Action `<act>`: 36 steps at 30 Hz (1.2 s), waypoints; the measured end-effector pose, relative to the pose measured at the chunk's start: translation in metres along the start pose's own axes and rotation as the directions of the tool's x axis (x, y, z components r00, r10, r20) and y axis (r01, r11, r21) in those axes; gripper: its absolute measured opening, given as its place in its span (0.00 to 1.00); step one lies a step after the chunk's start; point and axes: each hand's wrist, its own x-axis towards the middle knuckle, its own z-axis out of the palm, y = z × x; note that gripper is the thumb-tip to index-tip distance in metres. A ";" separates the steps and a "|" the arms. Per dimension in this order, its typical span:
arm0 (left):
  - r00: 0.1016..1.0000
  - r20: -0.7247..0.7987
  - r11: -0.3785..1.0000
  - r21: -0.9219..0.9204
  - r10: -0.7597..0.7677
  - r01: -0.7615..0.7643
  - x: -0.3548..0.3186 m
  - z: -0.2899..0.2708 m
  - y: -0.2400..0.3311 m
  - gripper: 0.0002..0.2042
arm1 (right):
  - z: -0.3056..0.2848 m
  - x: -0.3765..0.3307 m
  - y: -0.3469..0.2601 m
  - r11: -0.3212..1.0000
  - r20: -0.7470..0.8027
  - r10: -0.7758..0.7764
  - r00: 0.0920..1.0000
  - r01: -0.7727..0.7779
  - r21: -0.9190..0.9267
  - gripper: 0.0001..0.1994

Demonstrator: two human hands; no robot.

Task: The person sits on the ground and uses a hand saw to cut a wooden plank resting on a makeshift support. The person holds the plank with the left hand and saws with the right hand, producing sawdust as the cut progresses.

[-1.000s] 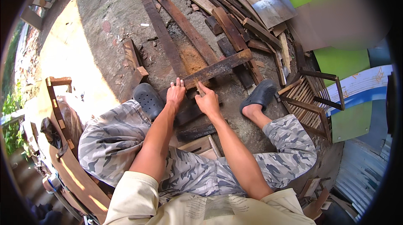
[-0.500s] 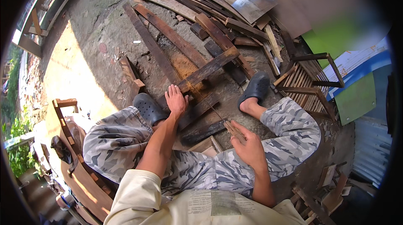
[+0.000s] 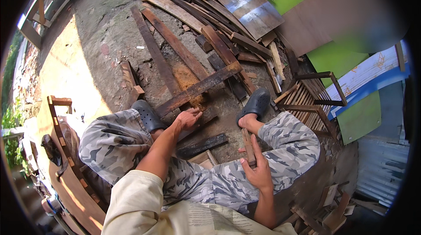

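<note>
My right hand (image 3: 259, 170) is closed around the wooden handle of a handsaw (image 3: 248, 149), held over my right thigh. The handle points away from me, and its thin blade cannot be made out now. My left hand (image 3: 189, 118) is off the wood, fingers loosely stretched and holding nothing, just on the near side of a long dark plank (image 3: 199, 90). That plank lies slantwise across two other boards, a dark one (image 3: 155, 51) and a browner one (image 3: 175, 42). Orange-brown sawdust (image 3: 186, 76) is heaped between and under them.
Clogs on my feet, left (image 3: 148, 115) and right (image 3: 255, 106), flank the wood. A short blackened beam (image 3: 201, 145) lies nearer me. Stacked planks (image 3: 166, 2) lie beyond, a slatted wooden frame (image 3: 307, 99) stands at right, and sheet panels (image 3: 342, 11) lean behind it.
The saw has come away from the plank, drawn back to the right with its handle turned to point farther ahead. My left hand has lifted off the plank and moved nearer me.
</note>
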 end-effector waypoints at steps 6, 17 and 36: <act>0.892 -0.452 1.000 -0.006 0.016 -0.021 0.001 0.011 0.001 0.17 | 0.021 0.025 0.005 0.996 0.021 0.026 0.999 -0.024 -0.088 0.32; 0.567 -0.437 0.716 -0.457 -0.698 0.528 -0.038 -0.040 -0.012 0.25 | 0.066 0.053 0.014 0.983 0.111 -0.119 0.987 0.133 -0.129 0.31; 0.623 0.152 0.495 -0.478 -0.767 0.726 -0.021 -0.019 -0.046 0.66 | 0.141 0.158 0.021 0.975 0.119 0.136 0.984 -0.112 -0.189 0.26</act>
